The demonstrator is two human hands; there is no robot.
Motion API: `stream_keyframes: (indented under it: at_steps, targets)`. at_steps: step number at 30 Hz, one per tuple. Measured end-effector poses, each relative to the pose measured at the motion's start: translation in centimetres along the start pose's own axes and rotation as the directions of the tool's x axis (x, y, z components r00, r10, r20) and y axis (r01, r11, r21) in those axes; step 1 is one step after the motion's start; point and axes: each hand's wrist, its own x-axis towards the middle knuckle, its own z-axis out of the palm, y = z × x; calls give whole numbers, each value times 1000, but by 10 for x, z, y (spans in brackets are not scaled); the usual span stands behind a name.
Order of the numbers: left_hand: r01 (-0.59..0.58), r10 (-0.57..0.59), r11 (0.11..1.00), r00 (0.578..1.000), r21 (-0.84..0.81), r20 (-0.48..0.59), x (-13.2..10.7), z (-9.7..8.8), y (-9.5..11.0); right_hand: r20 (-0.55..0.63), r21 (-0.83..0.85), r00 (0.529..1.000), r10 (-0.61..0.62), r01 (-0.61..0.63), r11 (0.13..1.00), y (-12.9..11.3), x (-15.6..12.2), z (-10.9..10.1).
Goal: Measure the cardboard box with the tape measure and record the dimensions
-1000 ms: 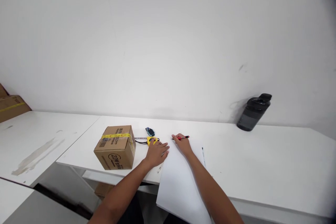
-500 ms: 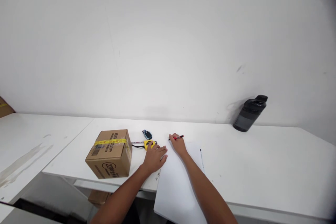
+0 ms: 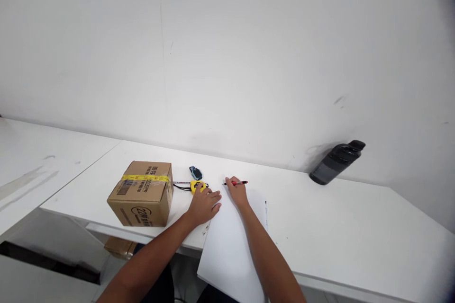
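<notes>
Nearest me, the white paper (image 3: 227, 251) juts over the near edge of the table (image 3: 327, 232). Left of it I have the cardboard box (image 3: 154, 213), banded with yellow tape (image 3: 145, 178). Between box and paper, my left hand (image 3: 203, 206) lies with fingers spread, reaching onto the yellow tape measure (image 3: 195, 186), whose short run of blade (image 3: 182, 182) points left toward the box. On the paper's far part, my right hand (image 3: 237, 192) pinches the red-and-black pen (image 3: 241, 182). Farther, just beyond the tape measure, I see a small dark object (image 3: 195, 173); far right, a black bottle (image 3: 330, 166) near the wall (image 3: 249, 57).
</notes>
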Motion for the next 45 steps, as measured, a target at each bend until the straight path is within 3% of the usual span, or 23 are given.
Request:
stream_keyframes:
  at_steps: [45]
  targets:
    - [-32, 35, 998, 998, 53, -57, 2, 8, -7, -130, -11, 991, 21, -22, 1000, 0, -2, -2]
